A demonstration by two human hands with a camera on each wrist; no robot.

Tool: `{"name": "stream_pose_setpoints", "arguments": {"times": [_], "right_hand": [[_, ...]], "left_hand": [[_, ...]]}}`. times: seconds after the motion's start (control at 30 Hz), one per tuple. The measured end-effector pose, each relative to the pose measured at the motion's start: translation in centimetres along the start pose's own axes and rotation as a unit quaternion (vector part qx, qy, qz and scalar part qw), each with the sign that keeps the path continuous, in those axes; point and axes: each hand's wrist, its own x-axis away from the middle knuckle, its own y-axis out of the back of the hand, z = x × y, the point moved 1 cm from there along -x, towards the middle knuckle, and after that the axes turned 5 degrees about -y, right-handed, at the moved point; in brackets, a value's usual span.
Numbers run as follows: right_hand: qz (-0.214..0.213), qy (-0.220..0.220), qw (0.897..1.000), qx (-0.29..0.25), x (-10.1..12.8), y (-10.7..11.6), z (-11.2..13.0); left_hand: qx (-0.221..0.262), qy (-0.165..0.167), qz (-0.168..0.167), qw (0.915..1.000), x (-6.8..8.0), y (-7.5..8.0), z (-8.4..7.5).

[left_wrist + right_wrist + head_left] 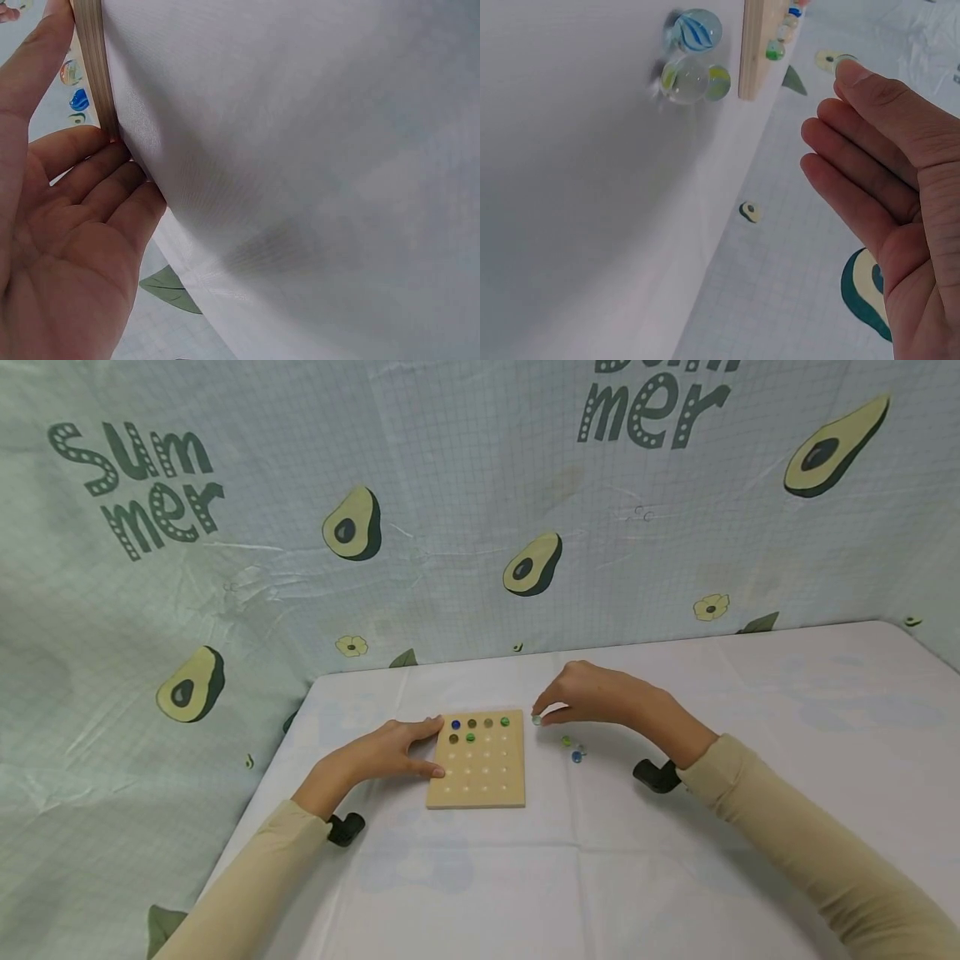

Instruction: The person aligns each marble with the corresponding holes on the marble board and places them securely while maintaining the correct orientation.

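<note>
A square wooden board (486, 781) with rows of small hollows lies on the table. Marbles fill its far row, among them a blue marble (455, 724) and a green marble (506, 722); two more sit at the left of the second row. My left hand (386, 752) touches the board's left edge, thumb and fingers spread apart along it. Just off the far right corner, my right hand (600, 693) pinches a clear marble (537, 720) between thumb and fingertips. In the right wrist view the thumb (885, 94) covers most of that marble.
Loose marbles lie close together right of the board: a blue-striped marble (697, 30), a clear one with yellow and a yellow-green marble (718, 82). A white cloth covers the table (480, 877). Behind it hangs a sheet (450, 460) printed with avocados.
</note>
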Motion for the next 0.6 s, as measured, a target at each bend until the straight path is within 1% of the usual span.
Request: {"name": "stream_pose_setpoints", "arguments": {"times": [0.1,0.43,0.6], "right_hand": [[-0.001,0.007,1.000,0.001,-0.3,-0.1,0.1],[0.000,0.007,1.000,-0.011,-1.5,-0.4,0.7],[-0.005,0.017,1.000,-0.017,-2.0,-0.5,1.0]], "left_hand": [[0.002,-0.001,0.000,1.0000,0.0,0.0,0.0],[0.003,-0.003,-0.003,1.0000,0.0,0.0,0.1],[-0.001,-0.006,-0.003,1.0000,0.0,0.0,0.1]]}}
